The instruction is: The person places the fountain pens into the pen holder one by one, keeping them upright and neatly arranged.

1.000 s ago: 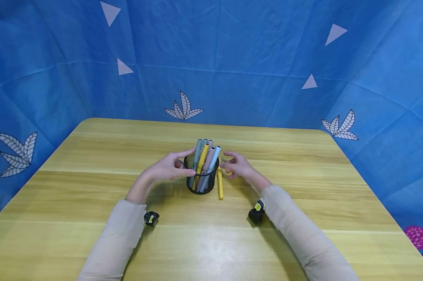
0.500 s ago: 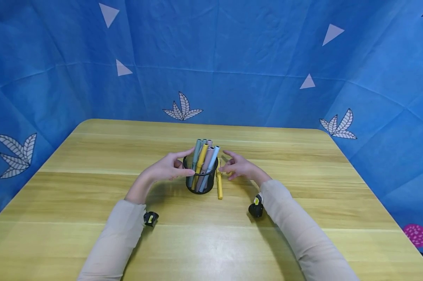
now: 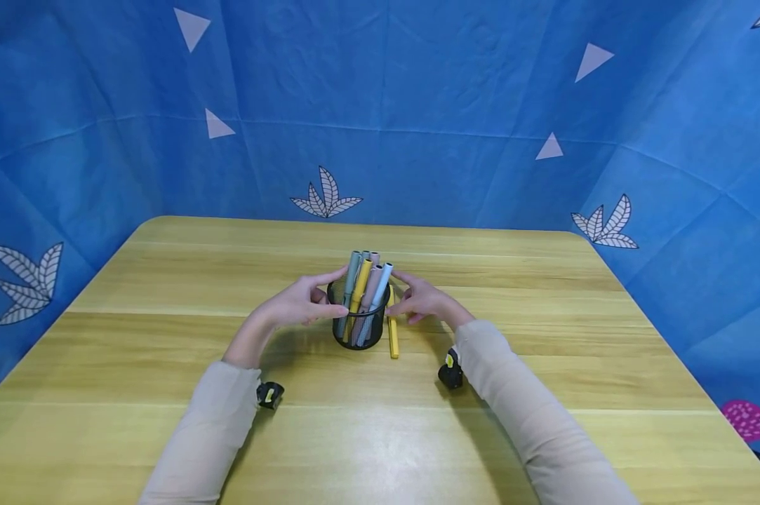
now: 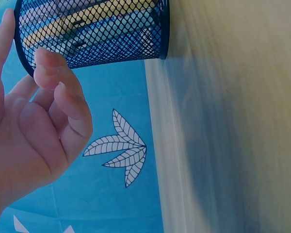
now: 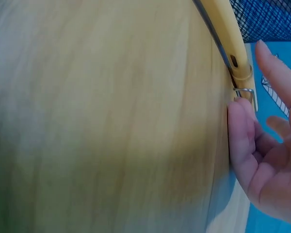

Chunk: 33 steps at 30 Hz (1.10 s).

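A black mesh pen holder [image 3: 375, 328] stands upright on the table. It contains several pens, among them a green pen [image 3: 352, 272], a yellow pen [image 3: 362, 284], a mauve pen [image 3: 372, 286] and a light blue pen [image 3: 382, 284]. My left hand [image 3: 296, 301] grips the holder's left side near the rim, thumb in front and forefinger behind. Another yellow pen [image 3: 394, 340] lies on the table just right of the holder. Beside that pen is my right hand [image 3: 425, 300], thumb and forefinger extended toward the holder; the right wrist view shows lower fingers [image 5: 238, 128] bent near the pen's clip.
The wooden table [image 3: 531, 280] spreads out on all sides of the holder. A blue patterned cloth [image 3: 417, 91] hangs behind and along the sides. Small black cameras sit at both wrists, including the left wrist camera [image 3: 269, 395].
My right hand has moved left, closer to the holder and over the upper part of the loose yellow pen. My left hand keeps its place on the holder.
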{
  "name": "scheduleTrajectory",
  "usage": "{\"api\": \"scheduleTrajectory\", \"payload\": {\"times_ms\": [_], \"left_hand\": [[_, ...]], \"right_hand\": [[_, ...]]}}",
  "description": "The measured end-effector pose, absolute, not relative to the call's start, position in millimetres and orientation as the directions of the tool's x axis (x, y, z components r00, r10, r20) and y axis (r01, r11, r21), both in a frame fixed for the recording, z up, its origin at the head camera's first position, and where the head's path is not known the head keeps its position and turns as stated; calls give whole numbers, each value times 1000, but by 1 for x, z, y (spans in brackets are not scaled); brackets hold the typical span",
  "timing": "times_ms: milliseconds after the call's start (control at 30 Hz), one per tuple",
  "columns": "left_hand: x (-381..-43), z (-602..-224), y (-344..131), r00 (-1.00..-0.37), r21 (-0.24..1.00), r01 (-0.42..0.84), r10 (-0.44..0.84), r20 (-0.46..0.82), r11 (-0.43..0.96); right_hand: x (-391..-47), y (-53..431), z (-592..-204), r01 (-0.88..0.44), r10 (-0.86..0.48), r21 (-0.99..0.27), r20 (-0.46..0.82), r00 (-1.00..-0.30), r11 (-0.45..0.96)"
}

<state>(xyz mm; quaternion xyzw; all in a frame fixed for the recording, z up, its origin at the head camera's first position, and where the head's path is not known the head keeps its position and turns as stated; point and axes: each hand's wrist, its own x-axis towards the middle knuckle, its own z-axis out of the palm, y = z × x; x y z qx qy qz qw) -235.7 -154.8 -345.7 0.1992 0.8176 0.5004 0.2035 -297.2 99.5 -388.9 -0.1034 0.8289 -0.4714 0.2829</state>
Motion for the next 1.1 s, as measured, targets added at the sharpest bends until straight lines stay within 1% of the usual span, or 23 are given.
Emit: {"api": "scheduleTrajectory", "payload": {"times_ms": [100, 300, 667, 933, 1100], "left_hand": [[-235, -346, -155, -837, 900, 126, 531, -129, 417], [-236, -346, -154, -835, 901, 128, 536, -127, 414], [-236, -347, -155, -833, 901, 137, 539, -120, 411], [-236, -346, -154, -832, 904, 126, 540, -129, 410], [-235, -345, -154, -830, 903, 128, 542, -128, 410]], "right_hand": [[-297, 97, -389, 89, -426, -824, -378, -822, 560], [-297, 97, -388, 93, -424, -824, -380, -822, 558], [-299, 94, -384, 151, -395, -806, -433, -810, 573], [-300, 93, -383, 172, -385, -786, -466, -797, 594], [-299, 92, -382, 180, -375, -785, -467, -801, 592]]}}
